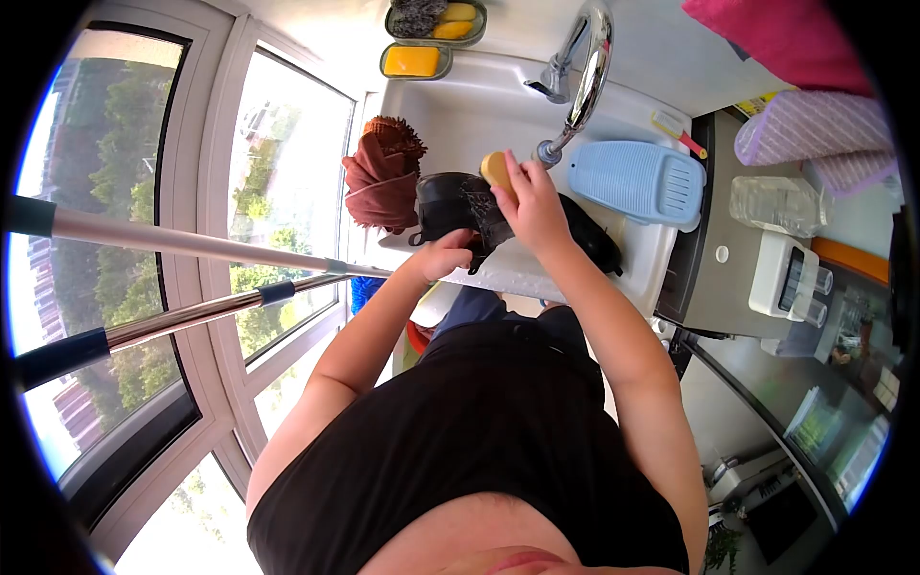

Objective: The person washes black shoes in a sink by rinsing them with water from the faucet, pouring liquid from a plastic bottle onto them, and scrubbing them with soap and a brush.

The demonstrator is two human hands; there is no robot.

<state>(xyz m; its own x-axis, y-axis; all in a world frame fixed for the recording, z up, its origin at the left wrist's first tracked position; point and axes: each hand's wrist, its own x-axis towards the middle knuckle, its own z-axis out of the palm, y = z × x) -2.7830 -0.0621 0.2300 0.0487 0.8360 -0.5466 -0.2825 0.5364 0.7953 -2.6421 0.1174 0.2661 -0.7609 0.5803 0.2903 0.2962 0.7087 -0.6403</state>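
Over the white sink, my left hand (447,257) is closed on the near edge of a black shoe (447,203), which has wet-looking streaks on its right part. My right hand (533,203) grips a tan, rounded scrub brush (496,173) just above that streaked part; its bristles cannot be made out. A second black shoe (592,236) lies to the right, partly behind my right forearm. The chrome faucet (586,91) arches down beyond my right hand.
The sink (460,110) holds a light-blue washboard (637,182) at right. A brown cloth (385,182) hangs over its left rim. Soap dishes (414,63) sit behind. Two poles (211,246) slant in from the left by the windows. A dark counter (709,230) adjoins at right.
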